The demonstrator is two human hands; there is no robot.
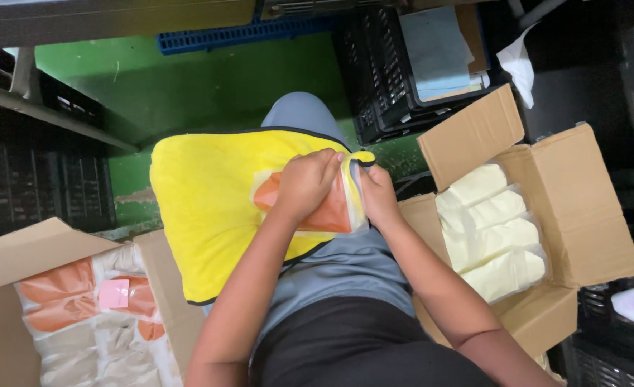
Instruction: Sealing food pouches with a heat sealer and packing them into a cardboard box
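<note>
Where fuzzy yellow cloth [209,208] drapes: left hand [304,183] gripping glossy orange packet [331,211]; right hand [378,197] pinching its edge.

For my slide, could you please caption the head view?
Both hands, left hand and right hand, press an orange packet onto a yellow cloth.

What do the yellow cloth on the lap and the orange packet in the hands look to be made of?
Yellow cloth: seemingly soft, matte, napped fabric like microfibre, with dark stitched edging. Orange packet: apparently orange cloth in a thin clear plastic bag, glossy and crinkled at its edge. Left hand presses on it; right hand pinches its end.
</note>
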